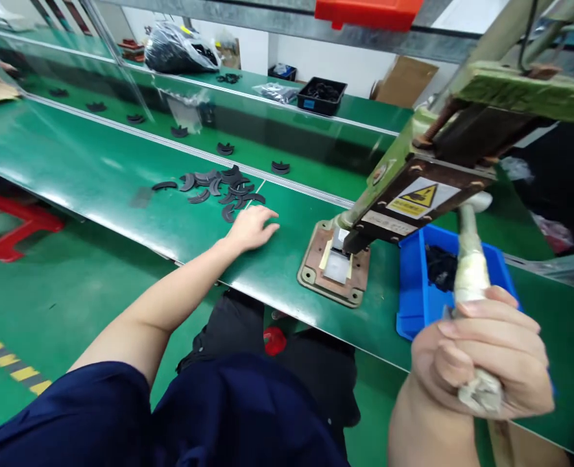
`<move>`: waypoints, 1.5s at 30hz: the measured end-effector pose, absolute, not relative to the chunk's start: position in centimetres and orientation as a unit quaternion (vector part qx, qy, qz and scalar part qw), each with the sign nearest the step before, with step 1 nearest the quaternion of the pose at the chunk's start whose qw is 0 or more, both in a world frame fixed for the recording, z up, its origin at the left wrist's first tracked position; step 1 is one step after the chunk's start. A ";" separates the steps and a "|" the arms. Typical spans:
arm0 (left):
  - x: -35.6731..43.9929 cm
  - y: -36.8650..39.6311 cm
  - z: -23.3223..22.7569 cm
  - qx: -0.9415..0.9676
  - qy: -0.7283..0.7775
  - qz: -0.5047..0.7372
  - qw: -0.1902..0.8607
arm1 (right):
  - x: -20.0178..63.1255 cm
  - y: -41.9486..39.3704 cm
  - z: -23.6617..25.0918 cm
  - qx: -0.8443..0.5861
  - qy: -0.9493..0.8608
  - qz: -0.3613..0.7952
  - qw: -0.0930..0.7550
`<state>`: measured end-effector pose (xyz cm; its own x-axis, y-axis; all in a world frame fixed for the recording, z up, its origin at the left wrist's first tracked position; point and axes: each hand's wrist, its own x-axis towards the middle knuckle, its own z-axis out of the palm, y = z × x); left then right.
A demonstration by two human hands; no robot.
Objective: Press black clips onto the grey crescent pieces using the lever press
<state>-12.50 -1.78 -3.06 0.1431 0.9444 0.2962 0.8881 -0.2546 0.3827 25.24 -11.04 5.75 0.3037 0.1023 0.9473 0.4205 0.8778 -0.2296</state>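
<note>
My left hand (pixel 253 227) lies flat on the green bench, fingers spread, just below a loose pile of dark crescent-shaped parts (pixel 218 187); it holds nothing. My right hand (pixel 481 360) is wrapped around the cloth-taped lever handle (pixel 469 259) of a green hand press (pixel 413 188). The press head sits over its metal base plate (pixel 334 266), where a pale pad lies under the punch.
A blue bin (pixel 416 292) with dark parts stands right of the press. Single crescent parts (pixel 280 167) lie spaced along the conveyor belt behind a metal rail. A black tray (pixel 322 95) and a black bag (pixel 177 48) sit on the far bench. A red stool (pixel 9 227) stands at left.
</note>
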 end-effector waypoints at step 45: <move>-4.0 -2.6 -2.5 0.592 0.512 0.378 0.495 | 24.3 -13.9 6.7 -0.283 -0.646 -0.068 0.706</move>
